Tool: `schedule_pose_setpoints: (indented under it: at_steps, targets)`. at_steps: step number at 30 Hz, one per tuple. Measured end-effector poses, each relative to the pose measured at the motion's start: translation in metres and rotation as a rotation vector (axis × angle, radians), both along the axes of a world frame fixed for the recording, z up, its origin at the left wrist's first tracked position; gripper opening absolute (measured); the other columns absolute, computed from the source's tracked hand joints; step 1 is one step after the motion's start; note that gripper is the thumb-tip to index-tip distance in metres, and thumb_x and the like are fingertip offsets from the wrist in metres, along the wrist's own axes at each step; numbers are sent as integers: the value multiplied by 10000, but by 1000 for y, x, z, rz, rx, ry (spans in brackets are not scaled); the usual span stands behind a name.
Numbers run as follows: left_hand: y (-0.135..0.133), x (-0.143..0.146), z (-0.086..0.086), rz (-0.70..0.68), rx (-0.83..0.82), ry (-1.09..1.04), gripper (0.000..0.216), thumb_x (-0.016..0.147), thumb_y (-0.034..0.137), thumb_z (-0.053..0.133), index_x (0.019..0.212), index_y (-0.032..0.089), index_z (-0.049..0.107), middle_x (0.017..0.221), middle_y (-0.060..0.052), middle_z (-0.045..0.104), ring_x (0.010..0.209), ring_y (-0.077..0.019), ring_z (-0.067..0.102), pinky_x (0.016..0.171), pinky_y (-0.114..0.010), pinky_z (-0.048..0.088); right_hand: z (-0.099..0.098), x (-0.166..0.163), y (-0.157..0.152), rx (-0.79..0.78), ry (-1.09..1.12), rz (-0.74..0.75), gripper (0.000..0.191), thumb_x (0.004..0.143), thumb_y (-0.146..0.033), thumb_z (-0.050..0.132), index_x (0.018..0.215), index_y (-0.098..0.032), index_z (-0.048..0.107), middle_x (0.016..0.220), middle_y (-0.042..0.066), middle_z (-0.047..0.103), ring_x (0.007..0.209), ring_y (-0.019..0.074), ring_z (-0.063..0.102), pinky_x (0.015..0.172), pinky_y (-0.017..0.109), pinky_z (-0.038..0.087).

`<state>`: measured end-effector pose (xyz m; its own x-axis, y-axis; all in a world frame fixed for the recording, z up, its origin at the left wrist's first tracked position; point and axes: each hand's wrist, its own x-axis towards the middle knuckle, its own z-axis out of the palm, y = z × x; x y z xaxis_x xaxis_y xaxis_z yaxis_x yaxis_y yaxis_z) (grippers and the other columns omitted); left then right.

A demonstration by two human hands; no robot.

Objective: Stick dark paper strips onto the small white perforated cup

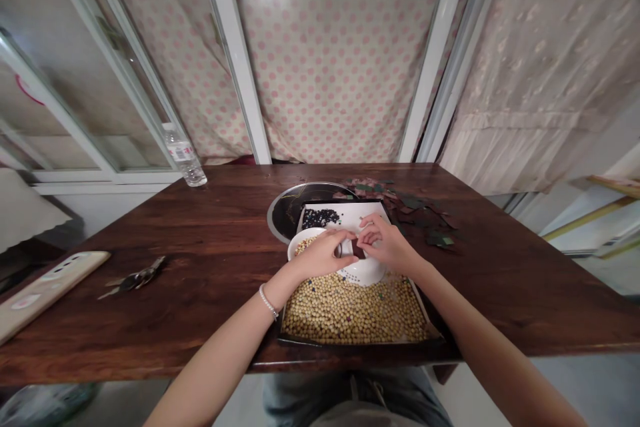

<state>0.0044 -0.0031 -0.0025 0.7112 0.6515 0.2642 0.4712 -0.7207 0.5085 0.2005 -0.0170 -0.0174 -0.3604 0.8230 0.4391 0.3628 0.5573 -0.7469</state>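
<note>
Both hands meet over a white dish with a few tiny beads in it. Between their fingertips is a small dark brown piece, flat-looking, its kind not clear. My left hand, with a pearl-like bracelet at the wrist, curves thumb and index finger around its left side. My right hand has its fingers bent and pinched at its right edge. Beneath them lies a black-edged tray holding many golden round beads. A white bowl of mixed beads sits beside my left hand, partly covered. Black beads are heaped behind it.
Dark brown and green scraps lie scattered at the back right of the wooden table. A round dark plate is partly under the tray. On the left are keys, a phone and a water bottle.
</note>
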Motion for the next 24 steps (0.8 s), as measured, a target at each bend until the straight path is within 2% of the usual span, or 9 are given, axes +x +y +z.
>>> schedule_pose_setpoints:
  at_steps: [7,19,24]
  targets:
    - [-1,-1,-2,4,31,-15,360,796,316,636,1116,172,555,1157,-102,608,1071,-254,558,930,-400,435,5,3,-10,13,-78,2,292,713,-99,528,945,-229,408,714,-28,615,641,134,586,654,278,501]
    - [-1,0,0,7,27,23,338,796,282,631,1106,168,560,1122,-103,605,1034,-255,554,901,-391,436,-7,-4,2,89,-27,-59,214,726,-88,549,893,-209,492,723,-8,601,641,127,573,627,267,496]
    - [-1,-1,1,4,33,41,316,815,306,607,1094,166,559,1091,-99,610,1010,-255,557,879,-383,438,-4,-3,-1,28,-6,52,196,729,-75,531,857,-211,473,726,-11,582,645,126,552,623,264,479]
